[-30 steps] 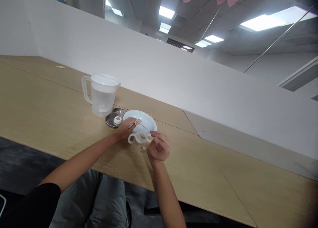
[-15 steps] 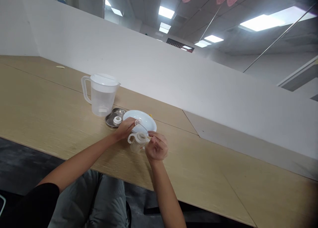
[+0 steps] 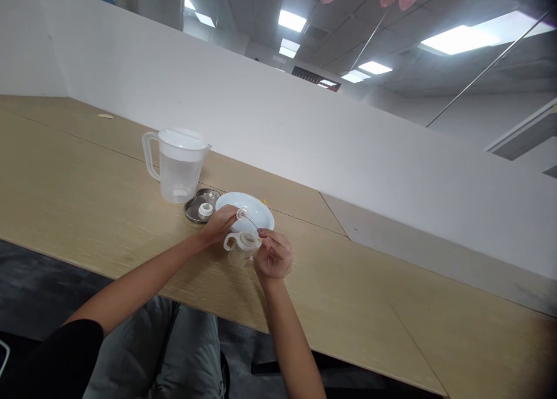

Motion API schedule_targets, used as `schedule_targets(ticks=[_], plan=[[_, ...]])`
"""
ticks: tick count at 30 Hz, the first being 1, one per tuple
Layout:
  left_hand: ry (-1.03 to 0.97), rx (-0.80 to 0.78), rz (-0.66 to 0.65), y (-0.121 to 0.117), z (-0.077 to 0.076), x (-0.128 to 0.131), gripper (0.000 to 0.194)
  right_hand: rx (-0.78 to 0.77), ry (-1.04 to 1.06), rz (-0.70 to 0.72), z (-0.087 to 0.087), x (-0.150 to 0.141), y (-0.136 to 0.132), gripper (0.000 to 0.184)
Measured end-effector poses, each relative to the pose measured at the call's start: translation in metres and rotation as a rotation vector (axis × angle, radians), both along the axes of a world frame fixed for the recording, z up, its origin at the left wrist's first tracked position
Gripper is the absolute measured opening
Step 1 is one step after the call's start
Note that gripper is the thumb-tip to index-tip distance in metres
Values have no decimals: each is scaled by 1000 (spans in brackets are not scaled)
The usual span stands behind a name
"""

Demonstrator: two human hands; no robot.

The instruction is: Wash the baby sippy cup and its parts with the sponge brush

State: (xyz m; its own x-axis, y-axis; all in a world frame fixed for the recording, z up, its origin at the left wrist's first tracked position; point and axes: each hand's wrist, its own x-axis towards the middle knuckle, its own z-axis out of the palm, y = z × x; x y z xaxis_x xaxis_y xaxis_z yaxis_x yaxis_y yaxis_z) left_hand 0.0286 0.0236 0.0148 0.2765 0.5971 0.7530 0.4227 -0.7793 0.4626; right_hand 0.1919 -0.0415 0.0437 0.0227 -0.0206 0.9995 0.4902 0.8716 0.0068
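Observation:
My left hand (image 3: 220, 225) is closed, its fingertips pinching a small translucent round bottle part (image 3: 241, 214) over a white bowl (image 3: 260, 218). Between the fingers of my right hand (image 3: 273, 254) is a thin wire-like stick (image 3: 251, 221); its far end reaches into the round part, so its tip is hidden. Just below both hands stands an uncapped clear baby bottle (image 3: 240, 254) with side handles, upright on the table. My right hand covers part of its right handle. A metal kidney dish (image 3: 190, 209) left of the bowl holds a white bottle collar (image 3: 206, 210).
A translucent lidded pitcher (image 3: 180, 173) with liquid in it stands behind the dish on the wooden table (image 3: 108, 196). Something small and yellow (image 3: 263, 202) shows behind the bowl. A white partition wall (image 3: 261, 120) runs along the table's far side.
My right hand has shifted very slightly up and to the left, and the stick with it. My left hand and the other things stay where they were.

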Motion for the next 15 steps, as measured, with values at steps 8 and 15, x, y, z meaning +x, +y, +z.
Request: schedule_targets(ticks=[8,15], plan=[[1,1,-6,-2,4,0,37,27,11,-22,-5,-1,5,8],[-12,-11,5,-2,4,0,36,36,-18,-72,0,-3,3,5]])
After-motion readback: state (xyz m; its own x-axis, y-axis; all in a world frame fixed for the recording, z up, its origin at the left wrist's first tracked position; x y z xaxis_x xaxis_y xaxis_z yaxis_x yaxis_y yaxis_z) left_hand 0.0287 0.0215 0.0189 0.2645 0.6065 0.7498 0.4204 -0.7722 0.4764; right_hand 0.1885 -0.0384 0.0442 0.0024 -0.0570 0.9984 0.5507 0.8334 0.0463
